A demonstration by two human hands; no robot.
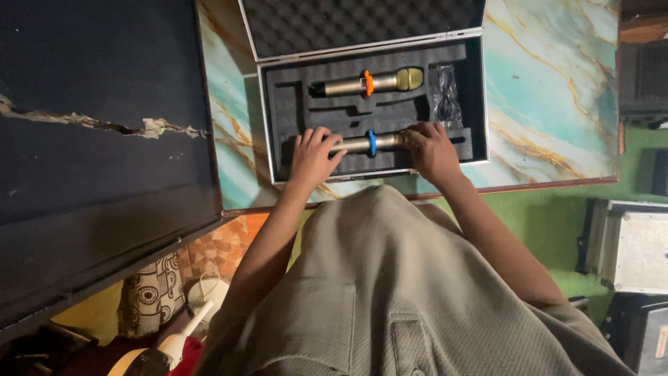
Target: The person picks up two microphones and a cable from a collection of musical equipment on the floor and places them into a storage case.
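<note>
An open case (480,104) lies on the table (557,90), its lid (362,24) raised at the far side. In its foam lie 2 microphones: the far microphone (369,82) behind the near microphone (367,143), with a bagged cable (445,97) to their right. The left hand (313,157) rests on the near one's left end, the right hand (430,150) on its right end.

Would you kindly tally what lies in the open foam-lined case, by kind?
Microphones: 2, one with an orange ring, one with a blue ring under both hands
Clear plastic bags: 1
Total: 3
</note>
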